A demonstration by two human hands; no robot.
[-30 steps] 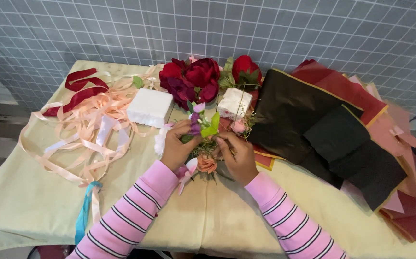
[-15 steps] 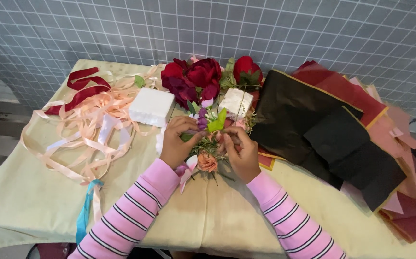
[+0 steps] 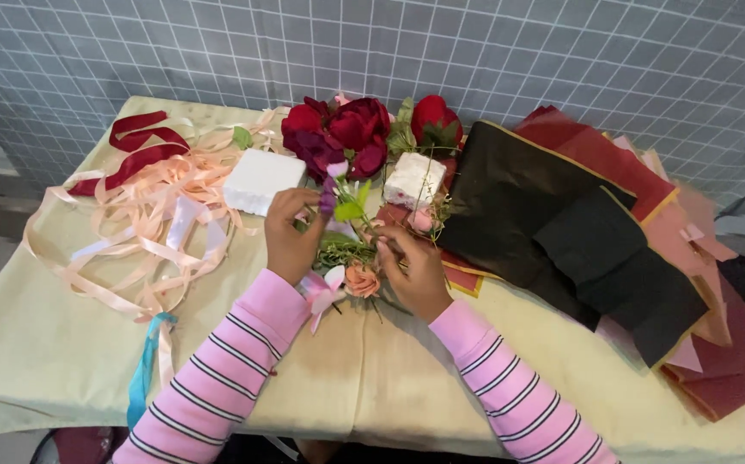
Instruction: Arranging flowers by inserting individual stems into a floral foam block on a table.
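a small flower sprig (image 3: 342, 199) is standing nearly upright near the table's (image 3: 63, 344) middle, between both hands, its stem running near to far. the left hand (image 3: 291, 236) is pinching it with narrowed fingers; the right hand (image 3: 415, 266), just right, is curling around the greenery (image 3: 342, 253) below, red roses (image 3: 342, 133) lying beyond.

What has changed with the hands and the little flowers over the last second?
The left hand has lifted its small purple and green sprig a little higher. The right hand stays at the stems beside it. Ribbons, red roses and dark paper sheets lie unchanged.
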